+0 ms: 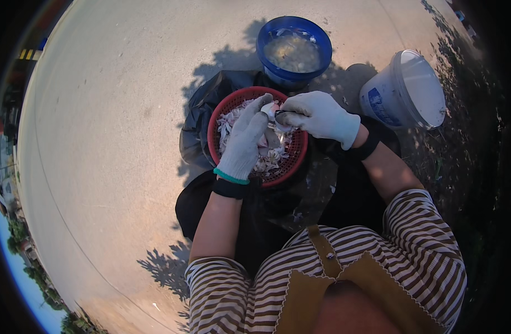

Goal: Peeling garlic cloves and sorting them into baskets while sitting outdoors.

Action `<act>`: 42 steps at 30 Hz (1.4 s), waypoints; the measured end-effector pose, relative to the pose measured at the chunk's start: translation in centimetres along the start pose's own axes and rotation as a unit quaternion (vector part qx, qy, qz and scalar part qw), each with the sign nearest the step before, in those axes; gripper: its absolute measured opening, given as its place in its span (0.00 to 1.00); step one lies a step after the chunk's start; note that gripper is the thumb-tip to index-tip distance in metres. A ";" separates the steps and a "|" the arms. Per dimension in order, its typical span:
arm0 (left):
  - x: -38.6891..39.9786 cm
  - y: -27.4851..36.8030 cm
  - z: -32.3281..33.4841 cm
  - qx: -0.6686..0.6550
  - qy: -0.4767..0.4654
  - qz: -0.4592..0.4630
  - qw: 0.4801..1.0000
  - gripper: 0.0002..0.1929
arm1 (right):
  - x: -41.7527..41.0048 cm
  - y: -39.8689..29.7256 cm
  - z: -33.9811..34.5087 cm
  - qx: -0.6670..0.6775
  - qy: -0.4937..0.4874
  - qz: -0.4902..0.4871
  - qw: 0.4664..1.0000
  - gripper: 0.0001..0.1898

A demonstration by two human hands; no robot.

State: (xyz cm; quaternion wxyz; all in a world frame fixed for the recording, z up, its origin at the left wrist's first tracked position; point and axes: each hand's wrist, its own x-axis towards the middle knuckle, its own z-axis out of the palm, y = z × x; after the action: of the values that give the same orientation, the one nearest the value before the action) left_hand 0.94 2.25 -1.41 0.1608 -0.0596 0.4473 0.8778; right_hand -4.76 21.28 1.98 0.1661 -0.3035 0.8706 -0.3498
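Both my hands wear white knit gloves and meet above a red plastic basket (212,137) of garlic skins and cloves. My left hand (246,137) holds a garlic clove (269,109) between thumb and fingers. Against that clove, my right hand (318,115) pinches a small dark-edged item, perhaps a blade, too small to identify surely. Below my fingers, pinkish garlic pieces (262,141) and loose papery skins (272,160) lie in the basket.
Beyond the basket stands a blue bucket (295,77) with pale pieces in water. A white plastic bucket (387,98) leans at the right. Black plastic sheeting (197,133) lies beside the basket, on concrete ground (113,125).
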 end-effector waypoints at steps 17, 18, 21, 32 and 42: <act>-0.2 2.7 -0.7 -0.060 0.045 0.003 0.997 0.17 | -0.6 0.0 -2.9 0.073 -0.326 0.095 0.938 0.16; -0.2 2.7 -0.7 -0.041 0.064 -0.001 0.997 0.17 | -0.2 -0.3 -1.9 -0.095 -0.342 0.098 0.930 0.19; 0.0 2.5 -0.6 0.009 0.085 -0.014 0.996 0.17 | 0.2 -1.9 -1.7 -0.218 -0.338 0.144 0.904 0.27; 1.4 -0.7 0.2 0.028 0.086 -0.037 0.995 0.23 | 1.5 1.3 1.2 -0.035 0.079 0.001 0.996 0.22; 1.9 -0.9 -1.8 -0.134 0.151 0.008 0.979 0.17 | 1.2 0.0 1.8 0.124 0.050 0.075 0.988 0.26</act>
State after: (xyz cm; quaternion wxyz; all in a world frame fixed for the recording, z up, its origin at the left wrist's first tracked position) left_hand -0.61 1.71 -3.60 0.0748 -0.2086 0.3451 0.9120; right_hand -4.77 19.60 0.60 0.1845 -0.1966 0.8482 -0.4559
